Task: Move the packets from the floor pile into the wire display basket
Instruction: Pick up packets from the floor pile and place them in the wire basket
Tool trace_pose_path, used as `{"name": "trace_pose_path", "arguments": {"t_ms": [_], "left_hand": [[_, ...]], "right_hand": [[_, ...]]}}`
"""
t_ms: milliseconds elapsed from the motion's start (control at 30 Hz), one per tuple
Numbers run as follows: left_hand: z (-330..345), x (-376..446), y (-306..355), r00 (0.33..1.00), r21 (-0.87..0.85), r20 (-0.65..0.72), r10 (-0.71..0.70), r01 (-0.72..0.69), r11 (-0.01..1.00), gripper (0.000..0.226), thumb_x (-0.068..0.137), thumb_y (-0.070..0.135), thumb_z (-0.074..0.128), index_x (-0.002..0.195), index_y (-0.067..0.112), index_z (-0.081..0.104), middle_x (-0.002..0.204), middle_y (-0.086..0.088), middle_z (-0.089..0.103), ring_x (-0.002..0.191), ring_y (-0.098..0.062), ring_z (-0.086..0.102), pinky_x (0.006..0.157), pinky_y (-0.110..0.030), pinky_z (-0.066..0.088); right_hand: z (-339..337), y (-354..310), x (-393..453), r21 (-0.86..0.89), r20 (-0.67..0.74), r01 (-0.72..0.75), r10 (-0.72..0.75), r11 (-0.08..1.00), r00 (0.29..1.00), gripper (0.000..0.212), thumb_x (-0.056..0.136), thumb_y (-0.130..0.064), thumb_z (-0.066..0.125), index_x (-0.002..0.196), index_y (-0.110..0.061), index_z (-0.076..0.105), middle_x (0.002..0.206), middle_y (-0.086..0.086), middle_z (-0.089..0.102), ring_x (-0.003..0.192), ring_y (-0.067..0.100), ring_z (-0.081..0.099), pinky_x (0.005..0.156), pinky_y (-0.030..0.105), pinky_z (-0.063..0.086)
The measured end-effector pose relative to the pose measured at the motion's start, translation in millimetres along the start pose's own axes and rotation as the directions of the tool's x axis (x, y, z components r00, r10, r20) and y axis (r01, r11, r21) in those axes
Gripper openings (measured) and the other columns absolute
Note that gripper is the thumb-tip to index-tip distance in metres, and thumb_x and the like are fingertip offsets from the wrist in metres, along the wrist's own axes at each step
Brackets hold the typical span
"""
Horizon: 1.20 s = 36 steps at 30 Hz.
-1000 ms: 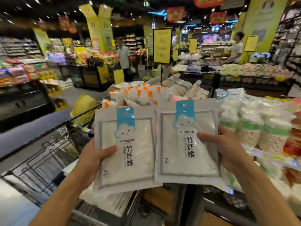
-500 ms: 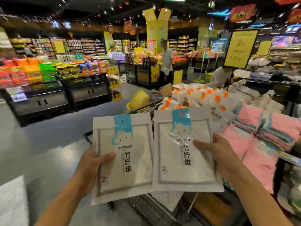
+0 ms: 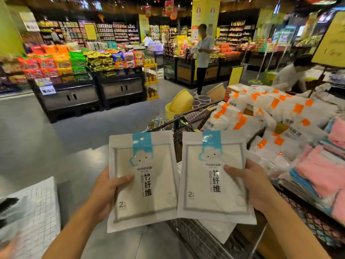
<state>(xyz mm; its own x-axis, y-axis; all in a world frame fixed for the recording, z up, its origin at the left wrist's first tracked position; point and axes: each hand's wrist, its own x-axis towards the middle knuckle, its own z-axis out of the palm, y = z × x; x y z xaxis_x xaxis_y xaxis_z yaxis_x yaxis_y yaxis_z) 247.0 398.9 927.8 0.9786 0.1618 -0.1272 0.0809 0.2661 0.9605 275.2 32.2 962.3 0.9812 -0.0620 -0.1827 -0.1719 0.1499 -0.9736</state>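
Note:
My left hand (image 3: 106, 191) grips a flat white packet (image 3: 143, 184) with a blue cloud label, held upright in front of me. My right hand (image 3: 253, 186) holds a matching packet (image 3: 211, 180) beside it, with at least one more packet stacked behind it. Both are raised above the near corner of the black wire display basket (image 3: 188, 116), whose mesh side runs down to the lower right (image 3: 201, 238). The basket holds white packs with orange marks (image 3: 261, 116). The floor pile is not in view.
Pink and blue cloths (image 3: 324, 165) are stacked at the right. A white gridded block (image 3: 39, 212) lies on the floor at lower left. Yellow basins (image 3: 179, 105) sit beyond the basket. A person (image 3: 203, 53) stands in the aisle; another (image 3: 293, 75) bends at right. Snack shelves (image 3: 84, 75) line the left.
My view has swung left: the basket goods slid to the right and open aisle floor fills the left. Both hands still hold their packets side by side.

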Motion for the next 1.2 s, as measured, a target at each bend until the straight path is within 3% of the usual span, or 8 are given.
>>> {"name": "trace_pose_path", "arguments": {"t_ms": [167,400,467,633,767,933,1067,1200], "left_hand": [[3.3,54.4,-3.0,0.998,0.027,0.015,-0.058,0.057,0.998,0.090,0.046,0.009,0.095,0.127,0.001,0.058,0.110,-0.026,0.074,0.093,-0.043,0.074,0.066,-0.045,0.064],[37.0,162.4,3.0,0.997,0.106,0.032,-0.077,0.073,0.992,0.069,0.062,0.002,0.086,0.126,0.006,0.060,0.111,-0.023,0.074,0.093,-0.041,0.074,0.066,-0.043,0.064],[49.2,192.6,-1.2,0.994,0.108,0.054,-0.096,0.090,0.990,0.055,0.073,-0.002,0.076,0.125,0.006,0.060,0.110,-0.022,0.075,0.093,-0.040,0.075,0.066,-0.042,0.064],[75.0,266.2,-28.7,0.975,0.144,0.085,-0.203,0.190,0.971,0.050,0.084,-0.007,0.063,0.129,0.012,0.056,0.113,-0.020,0.074,0.098,-0.041,0.073,0.072,-0.049,0.064],[97.2,325.9,-67.0,0.939,0.201,0.130,-0.317,0.288,0.936,0.039,0.089,-0.011,0.058,0.117,0.015,0.061,0.110,-0.020,0.075,0.097,-0.042,0.073,0.075,-0.052,0.061],[117.3,413.8,-126.3,0.847,0.341,0.276,-0.455,0.356,0.870,0.048,0.087,-0.007,0.064,0.132,0.009,0.057,0.118,-0.019,0.073,0.104,-0.039,0.072,0.074,-0.047,0.063],[133.7,459.5,-161.2,0.754,0.424,0.326,-0.571,0.423,0.801,0.061,0.065,0.013,0.085,0.121,0.010,0.060,0.103,-0.015,0.078,0.090,-0.034,0.076,0.062,-0.041,0.063],[143.7,506.6,-205.9,0.702,0.561,0.316,-0.638,0.404,0.722,0.039,0.090,-0.008,0.064,0.118,0.018,0.060,0.110,-0.013,0.075,0.098,-0.034,0.074,0.077,-0.051,0.062]], "right_hand": [[13.2,12.1,59.9,0.038,0.027,-0.052,0.051,0.998,0.998,0.035,0.089,0.004,0.070,0.121,-0.010,0.067,0.106,0.014,0.079,0.094,0.036,0.077,0.088,0.056,0.059],[10.3,15.4,152.9,0.087,-0.034,-0.071,0.075,0.994,0.997,0.031,0.090,0.005,0.069,0.117,-0.011,0.067,0.103,0.013,0.079,0.092,0.034,0.077,0.084,0.051,0.060],[0.8,17.6,179.4,0.115,-0.085,-0.076,0.086,0.990,0.993,0.031,0.090,0.005,0.069,0.116,-0.012,0.067,0.100,0.013,0.080,0.088,0.032,0.078,0.076,0.047,0.061],[-25.8,37.5,224.2,0.151,-0.239,-0.125,0.158,0.981,0.958,0.029,0.090,0.008,0.067,0.111,-0.011,0.069,0.090,0.008,0.080,0.076,0.026,0.078,0.053,0.034,0.061],[-49.0,70.7,247.7,0.189,-0.378,-0.173,0.234,0.967,0.896,0.028,0.090,0.005,0.070,0.111,-0.014,0.068,0.094,0.008,0.080,0.079,0.028,0.079,0.062,0.041,0.063],[-61.2,118.7,273.2,0.217,-0.541,-0.246,0.326,0.945,0.775,0.029,0.090,0.004,0.071,0.114,-0.012,0.069,0.096,0.008,0.080,0.083,0.029,0.079,0.073,0.044,0.061],[-51.6,154.6,282.1,0.243,-0.635,-0.324,0.402,0.914,0.660,0.032,0.090,0.002,0.072,0.119,-0.010,0.067,0.098,0.010,0.080,0.085,0.029,0.078,0.070,0.042,0.062],[-38.7,186.0,301.9,0.275,-0.683,-0.425,0.486,0.863,0.546,0.031,0.091,-0.002,0.073,0.119,-0.009,0.062,0.102,0.012,0.078,0.083,0.026,0.078,0.061,0.039,0.062]]}}
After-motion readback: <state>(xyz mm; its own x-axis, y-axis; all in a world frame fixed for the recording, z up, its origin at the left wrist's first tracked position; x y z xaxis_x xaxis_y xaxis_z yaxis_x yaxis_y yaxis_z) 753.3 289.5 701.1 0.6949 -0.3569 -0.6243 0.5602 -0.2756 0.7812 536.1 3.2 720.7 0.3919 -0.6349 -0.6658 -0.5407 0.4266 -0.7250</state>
